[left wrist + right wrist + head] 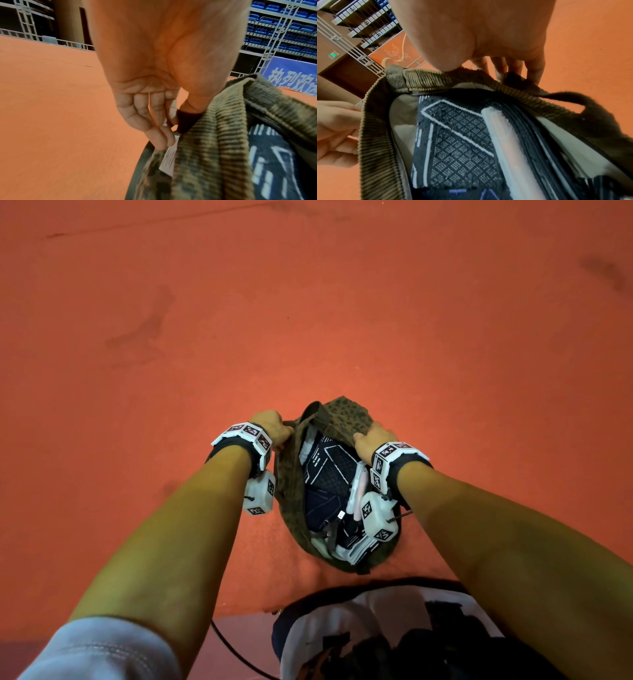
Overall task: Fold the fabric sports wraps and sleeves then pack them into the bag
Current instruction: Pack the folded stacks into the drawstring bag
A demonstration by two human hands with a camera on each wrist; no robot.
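Observation:
An olive, dark-spotted corduroy bag (346,414) lies open on the orange floor in the head view. My left hand (286,433) pinches the left rim of its mouth between thumb and fingers, close up in the left wrist view as left hand (175,119) on the bag (205,155). My right hand (363,436) grips the right rim, thumb inside and fingers outside, seen as right hand (481,70) in the right wrist view. Folded navy sleeves with white diamond patterns (329,470) (457,142) stand packed inside, with white-edged folded pieces (503,142) beside them.
Orange floor (308,302) spreads all around the bag. A black cable (233,648) and my white-and-black clothing (394,628) lie near the bottom edge. Blue stadium seats (291,27), a blue banner (291,73) and metal railings (359,54) stand far off.

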